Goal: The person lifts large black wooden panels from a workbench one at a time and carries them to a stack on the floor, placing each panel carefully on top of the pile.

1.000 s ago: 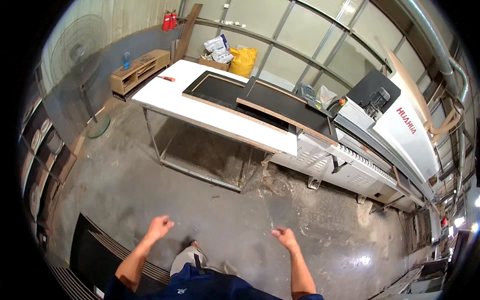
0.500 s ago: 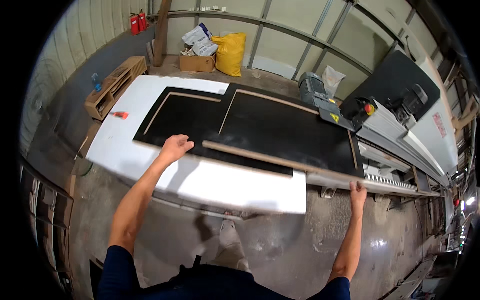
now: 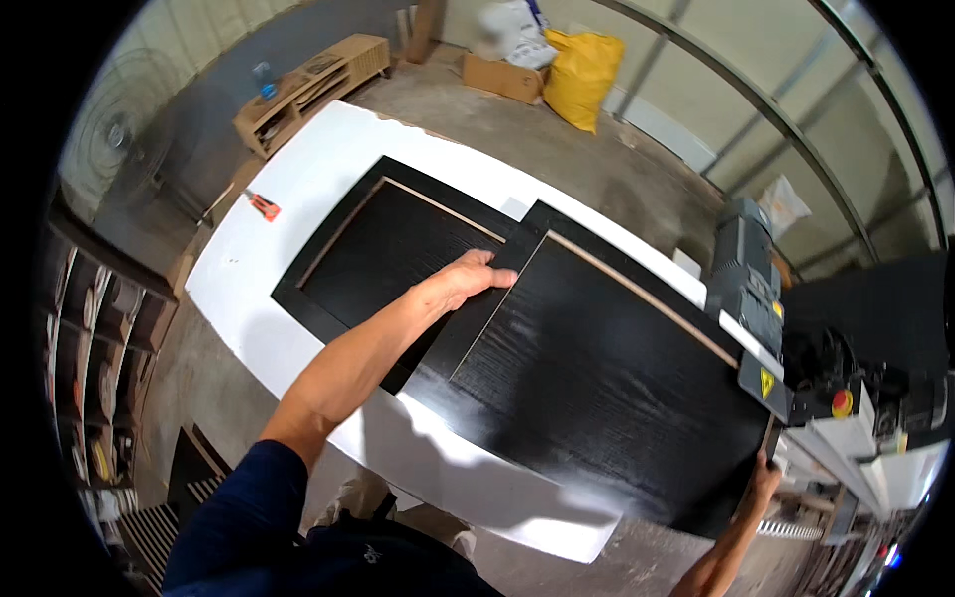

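A large black panel (image 3: 617,388) with a pale groove line lies over a second black panel (image 3: 398,259) on the white board. My left hand (image 3: 463,284) rests over the upper panel's left border, thumb and fingers apart, holding nothing I can see. At the panel's far right end, my right hand (image 3: 762,485) is closed around its edge, close to the machine. An orange utility knife (image 3: 263,206) lies on the white board (image 3: 338,129) at its left end.
A grey motor (image 3: 741,264) and a machine with a red button (image 3: 842,403) stand at the right. Behind are a yellow sack (image 3: 582,80), a cardboard box (image 3: 502,78) and a wooden cabinet (image 3: 308,92). A fan (image 3: 119,129) and shelves (image 3: 99,368) are at the left.
The upper black panel has come nearer to me and covers more of the lower one. My left hand has moved right, onto its border. The view has turned.
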A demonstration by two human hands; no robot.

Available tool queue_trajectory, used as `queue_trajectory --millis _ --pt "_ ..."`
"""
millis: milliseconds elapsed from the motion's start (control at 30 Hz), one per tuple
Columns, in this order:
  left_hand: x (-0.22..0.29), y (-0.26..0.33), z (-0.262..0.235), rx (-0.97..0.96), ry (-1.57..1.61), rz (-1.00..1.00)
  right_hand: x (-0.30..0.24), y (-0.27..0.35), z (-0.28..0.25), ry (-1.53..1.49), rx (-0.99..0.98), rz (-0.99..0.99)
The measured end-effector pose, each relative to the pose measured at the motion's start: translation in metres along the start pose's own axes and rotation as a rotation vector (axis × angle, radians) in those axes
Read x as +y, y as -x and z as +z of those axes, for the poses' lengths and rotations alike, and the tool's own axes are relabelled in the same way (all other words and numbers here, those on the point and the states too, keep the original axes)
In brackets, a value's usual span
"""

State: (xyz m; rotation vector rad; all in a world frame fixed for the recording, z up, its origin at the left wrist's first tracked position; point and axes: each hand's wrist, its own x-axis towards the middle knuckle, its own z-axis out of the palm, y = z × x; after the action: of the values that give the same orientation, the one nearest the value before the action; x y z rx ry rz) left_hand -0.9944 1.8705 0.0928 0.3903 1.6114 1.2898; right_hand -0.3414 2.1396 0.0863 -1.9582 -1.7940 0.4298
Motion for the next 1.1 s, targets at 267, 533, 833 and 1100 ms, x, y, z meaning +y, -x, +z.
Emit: queue_trajectory --millis 267,533,833,1100 --pt "0.030 0.089 -0.173 0.152 -0.007 0.007 -0.138 0.177 0.036 0.021 -0.022 -0.121" --pt "0.094 0.098 -0.332 0.254 0.015 0.741 -0.292 0.185 0.040 -0.590 0.217 -0.243" --pt "0.115 0.098 -0.368 0.357 -0.636 0.661 -0.313 0.183 0.078 -0.855 0.178 -0.363" --pt "-0.032 0.089 -0.370 -0.006 -0.237 1.041 -0.145 0.258 0.123 -0.271 -0.145 -0.493"
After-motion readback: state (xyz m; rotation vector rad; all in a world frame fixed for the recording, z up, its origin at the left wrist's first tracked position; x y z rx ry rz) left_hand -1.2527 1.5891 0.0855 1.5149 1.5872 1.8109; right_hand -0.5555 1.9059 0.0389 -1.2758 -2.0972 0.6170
